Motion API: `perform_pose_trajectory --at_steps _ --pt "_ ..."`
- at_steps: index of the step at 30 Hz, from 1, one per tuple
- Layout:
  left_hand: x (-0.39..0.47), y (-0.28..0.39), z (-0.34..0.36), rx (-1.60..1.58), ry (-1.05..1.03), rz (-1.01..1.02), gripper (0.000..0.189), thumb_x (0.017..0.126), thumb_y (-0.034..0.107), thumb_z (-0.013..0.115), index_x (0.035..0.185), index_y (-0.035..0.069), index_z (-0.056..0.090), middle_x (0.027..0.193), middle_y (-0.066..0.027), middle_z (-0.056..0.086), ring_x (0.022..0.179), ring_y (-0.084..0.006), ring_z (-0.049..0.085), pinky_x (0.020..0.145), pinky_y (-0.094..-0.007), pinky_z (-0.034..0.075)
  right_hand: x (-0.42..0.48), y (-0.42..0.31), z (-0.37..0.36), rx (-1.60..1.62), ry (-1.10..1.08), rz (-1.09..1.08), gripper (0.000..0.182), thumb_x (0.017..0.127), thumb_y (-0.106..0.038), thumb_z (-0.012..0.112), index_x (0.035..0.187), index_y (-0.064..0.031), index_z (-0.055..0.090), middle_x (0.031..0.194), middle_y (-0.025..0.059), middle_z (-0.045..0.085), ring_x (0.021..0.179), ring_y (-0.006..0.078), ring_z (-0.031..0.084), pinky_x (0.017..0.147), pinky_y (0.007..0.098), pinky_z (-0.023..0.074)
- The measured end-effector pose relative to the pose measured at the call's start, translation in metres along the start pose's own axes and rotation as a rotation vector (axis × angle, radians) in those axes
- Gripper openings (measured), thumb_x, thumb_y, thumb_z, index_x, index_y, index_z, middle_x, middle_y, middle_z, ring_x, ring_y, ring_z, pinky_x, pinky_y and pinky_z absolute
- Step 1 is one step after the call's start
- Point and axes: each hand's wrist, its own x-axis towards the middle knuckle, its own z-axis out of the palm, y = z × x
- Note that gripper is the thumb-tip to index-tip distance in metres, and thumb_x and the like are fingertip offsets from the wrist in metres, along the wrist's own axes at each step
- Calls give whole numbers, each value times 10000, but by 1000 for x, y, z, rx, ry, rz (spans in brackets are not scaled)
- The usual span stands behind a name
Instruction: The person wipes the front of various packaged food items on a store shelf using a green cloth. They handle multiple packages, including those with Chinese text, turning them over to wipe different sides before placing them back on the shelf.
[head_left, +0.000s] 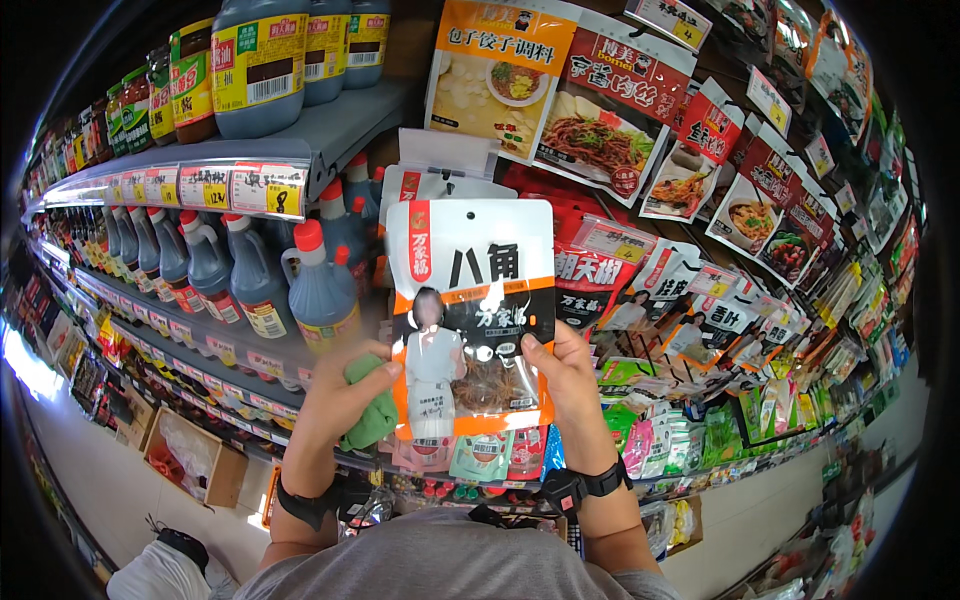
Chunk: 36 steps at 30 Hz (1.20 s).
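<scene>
Between my two hands is an upright plastic pouch of star anise (491, 375), white at the top with black and orange below and a window showing the spice. My right hand (566, 375) pinches its right edge, thumb on the front. My left hand (345, 397) grips the left edge and also keeps a crumpled green cloth (371, 409) in its palm. Behind the pouch, a similar white packet (431, 184) hangs on a peg, mostly hidden. Red chili packets (592, 274) hang just to the right.
Large red-capped sauce bottles (319, 277) line the left shelves, below a shelf edge with price tags (202, 187). Seasoning pouches (607, 105) hang at upper right. A cardboard box (229, 465) stands on the floor at left. Another person (161, 566) is at lower left.
</scene>
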Motion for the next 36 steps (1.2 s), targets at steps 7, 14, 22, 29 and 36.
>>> perform_pose_trajectory --at_steps 7,14,22,29,36 --pt "2 1 -4 136 117 146 151 750 130 611 814 -5 589 653 -23 547 608 -95 494 566 -251 396 19 -3 11 -53 -13 -58 156 838 -49 525 978 0 573 896 20 598 801 59 520 731 217 404" --pt "2 -3 -8 207 224 193 177 736 133 623 818 -22 595 640 -39 555 618 -99 506 569 -246 405 34 2 16 20 -13 -48 164 832 -72 541 982 -19 582 907 22 609 807 69 526 736 221 395" --pt "1 -4 -13 260 243 176 191 739 125 617 852 -27 602 690 -49 577 641 -95 514 590 -245 415 38 11 16 1 -4 -46 171 830 -60 540 994 -25 571 902 20 608 784 60 528 708 201 398" --pt "10 -9 -12 399 303 313 260 748 92 592 980 -24 583 658 -17 550 594 -56 484 547 -221 402 55 34 18 -108 113 -124 115 858 -76 517 930 -2 569 741 -48 533 611 12 402 536 175 324" --pt "4 -25 -10 305 248 138 319 728 153 626 1018 25 588 859 -136 628 802 -184 600 723 -280 440 71 72 -4 -278 95 -161 105 877 -85 473 917 -21 546 780 -47 528 701 21 409 630 186 337"
